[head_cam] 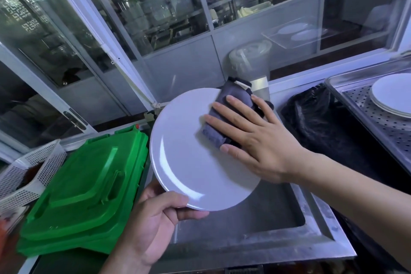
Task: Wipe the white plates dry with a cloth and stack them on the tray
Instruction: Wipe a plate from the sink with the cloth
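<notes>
Likely slippery and rigid, the plate [189, 151] is pinched at its near rim by the left hand [153, 224]; the cloth [229, 115] is pressed on it by the flat-fingered right hand [255, 140].

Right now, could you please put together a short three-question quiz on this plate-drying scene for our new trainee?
1. True or false: the left hand grips the white plate by its lower rim.
2. What does the right hand press on the plate?
A. a yellow sponge
B. a dark grey cloth
C. a paper towel
3. Fill the gap: the plates already stacked lie on the perforated metal ____ at the right.

Key
1. True.
2. B, with straight fingers laid flat over it.
3. Tray.
</notes>
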The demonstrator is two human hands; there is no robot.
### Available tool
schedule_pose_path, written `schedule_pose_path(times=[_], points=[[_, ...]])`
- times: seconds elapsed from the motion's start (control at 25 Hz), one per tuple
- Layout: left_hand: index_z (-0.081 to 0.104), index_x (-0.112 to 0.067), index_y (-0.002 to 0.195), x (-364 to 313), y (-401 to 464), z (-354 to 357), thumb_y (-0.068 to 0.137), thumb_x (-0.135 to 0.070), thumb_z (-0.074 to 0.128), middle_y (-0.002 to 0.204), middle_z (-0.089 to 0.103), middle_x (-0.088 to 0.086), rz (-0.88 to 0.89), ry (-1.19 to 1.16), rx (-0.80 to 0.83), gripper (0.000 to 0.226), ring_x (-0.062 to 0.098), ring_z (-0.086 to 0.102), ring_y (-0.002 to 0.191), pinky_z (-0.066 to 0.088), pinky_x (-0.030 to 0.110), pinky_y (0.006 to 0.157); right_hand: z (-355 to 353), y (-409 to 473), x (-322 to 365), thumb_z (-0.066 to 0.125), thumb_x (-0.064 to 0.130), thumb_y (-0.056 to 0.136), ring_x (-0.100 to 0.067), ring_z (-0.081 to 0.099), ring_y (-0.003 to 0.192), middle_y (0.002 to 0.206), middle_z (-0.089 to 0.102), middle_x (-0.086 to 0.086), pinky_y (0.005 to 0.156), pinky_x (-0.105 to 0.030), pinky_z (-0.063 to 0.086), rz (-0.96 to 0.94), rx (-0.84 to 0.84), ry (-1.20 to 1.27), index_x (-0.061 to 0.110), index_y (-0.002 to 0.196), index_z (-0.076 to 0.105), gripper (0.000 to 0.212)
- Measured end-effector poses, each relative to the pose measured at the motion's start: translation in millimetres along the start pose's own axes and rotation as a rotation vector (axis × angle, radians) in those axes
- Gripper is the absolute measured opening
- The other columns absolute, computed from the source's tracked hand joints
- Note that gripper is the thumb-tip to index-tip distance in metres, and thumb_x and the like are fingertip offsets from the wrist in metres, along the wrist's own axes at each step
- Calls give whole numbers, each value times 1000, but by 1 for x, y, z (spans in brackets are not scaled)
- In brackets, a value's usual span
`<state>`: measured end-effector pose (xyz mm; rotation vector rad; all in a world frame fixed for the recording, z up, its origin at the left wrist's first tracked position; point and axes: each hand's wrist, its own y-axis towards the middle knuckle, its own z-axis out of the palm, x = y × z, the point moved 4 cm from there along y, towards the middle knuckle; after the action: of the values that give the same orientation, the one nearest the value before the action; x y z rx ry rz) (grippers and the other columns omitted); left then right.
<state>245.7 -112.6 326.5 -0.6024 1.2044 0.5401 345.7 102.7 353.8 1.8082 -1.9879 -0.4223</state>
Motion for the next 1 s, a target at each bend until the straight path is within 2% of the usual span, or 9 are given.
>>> schedule_pose_path(times=[0.32,0.44,0.56,0.64,0.72,0.8,0.88,0.96,1.0], points=[[81,-15,94,1,7,-6,53,6,69,101,77,14,70,-66,-39,49,32,76,80,62,43,54,22,-59,10,36,70,95,-14,-1,156,168,10,11,123,-50,10,48,69,195,35,160,14,77],[81,-18,97,3,11,-5,60,5,68,103,77,15,80,-51,-35,45,33,76,80,63,41,58,32,-72,26,42,54,98,-17,10,155,166,19,11,120,-46,20,55,61,211,36,159,22,66],[81,-16,93,8,15,-5,67,4,64,102,78,17,91,-8,-59,37,37,76,82,63,40,60,41,-80,45,37,50,101,-12,21,152,163,26,19,118,-38,27,42,103,287,44,155,26,56],[81,-15,90,9,18,-4,67,3,64,98,78,18,97,30,-78,34,38,76,82,63,41,61,42,-77,47,38,51,101,-6,42,139,149,48,23,110,-30,39,77,164,537,47,145,42,44],[81,-17,89,11,20,-4,66,3,64,98,77,17,83,48,-96,35,36,76,82,62,42,61,35,-67,34,47,50,99,-5,64,102,111,70,21,89,-28,50,285,196,978,44,118,62,24],[80,-17,85,13,20,-5,64,4,64,94,76,15,56,18,-108,33,34,75,79,62,41,60,29,-59,4,57,40,100,-7,57,80,82,64,18,73,-30,44,545,47,1191,23,97,67,20],[80,-17,83,14,19,-2,64,5,65,89,74,14,52,-5,-94,32,34,74,77,63,42,60,19,-53,-24,61,39,97,-7,48,72,70,54,14,67,-32,37,676,-186,1100,8,91,61,32],[80,-16,85,16,17,7,65,5,64,90,75,13,59,6,-61,33,34,74,77,63,43,60,3,-42,-34,58,42,94,1,43,60,60,51,18,57,-20,35,664,-403,841,17,95,66,26],[80,-16,87,18,16,14,66,5,64,92,75,13,58,15,-35,34,34,75,78,63,44,61,-3,-33,-29,59,39,94,3,49,59,63,57,21,56,-16,37,640,-454,741,28,107,70,20]])
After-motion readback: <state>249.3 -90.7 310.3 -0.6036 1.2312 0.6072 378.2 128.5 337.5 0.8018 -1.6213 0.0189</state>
